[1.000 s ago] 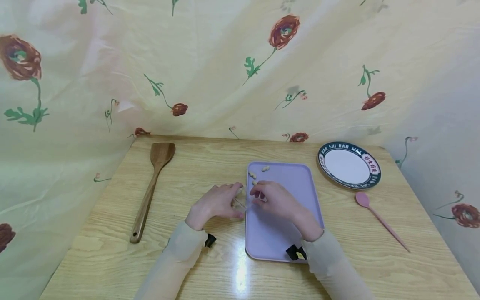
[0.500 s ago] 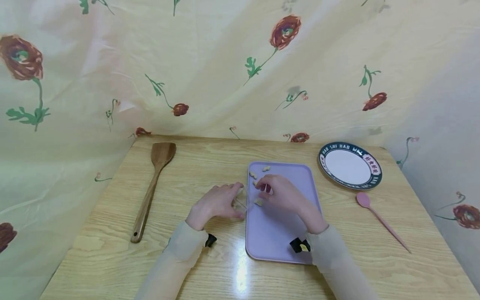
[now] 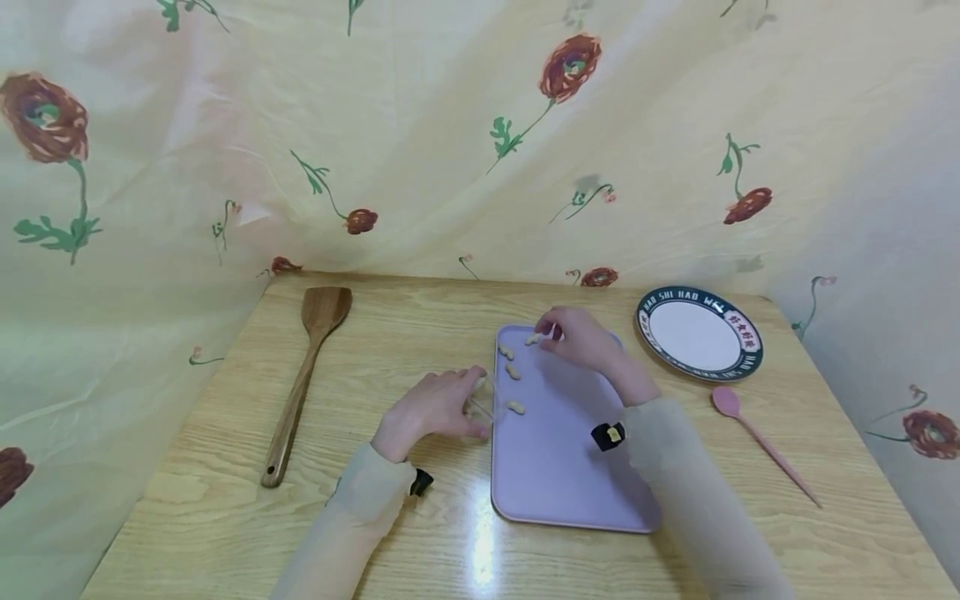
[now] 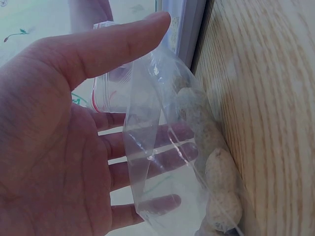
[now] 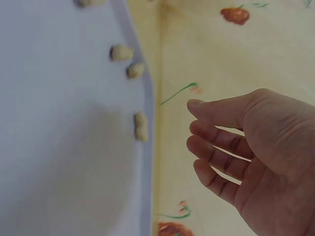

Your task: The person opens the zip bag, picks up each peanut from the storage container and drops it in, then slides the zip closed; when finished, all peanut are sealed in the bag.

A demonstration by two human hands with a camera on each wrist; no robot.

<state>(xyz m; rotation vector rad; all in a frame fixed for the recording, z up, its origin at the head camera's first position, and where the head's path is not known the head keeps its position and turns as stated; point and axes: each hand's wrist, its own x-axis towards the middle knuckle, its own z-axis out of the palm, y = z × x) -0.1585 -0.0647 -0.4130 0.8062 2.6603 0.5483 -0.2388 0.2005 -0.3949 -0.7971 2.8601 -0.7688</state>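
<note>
My left hand (image 3: 438,404) holds a clear zip plastic bag (image 3: 480,402) beside the tray's left edge. In the left wrist view the thumb lies across the bag and the fingers spread behind it; peanuts (image 4: 221,189) in their shells are inside. My right hand (image 3: 581,340) is over the far end of the lilac tray (image 3: 570,467), beside a peanut (image 3: 532,339). Its fingers (image 5: 216,162) bend loosely in the right wrist view, with nothing between them and the thumb. More peanuts (image 3: 513,371) lie along the tray's left side.
A wooden spatula (image 3: 303,375) lies on the table (image 3: 225,467) at the left. At the right are a dark-rimmed plate (image 3: 693,333) and a pink spoon (image 3: 765,446). A floral cloth (image 3: 420,150) hangs behind the table.
My right hand has moved away from the bag toward the tray's far end. The peanut near the bag's mouth, hidden by the hand before, now shows on the tray. My left hand stays put.
</note>
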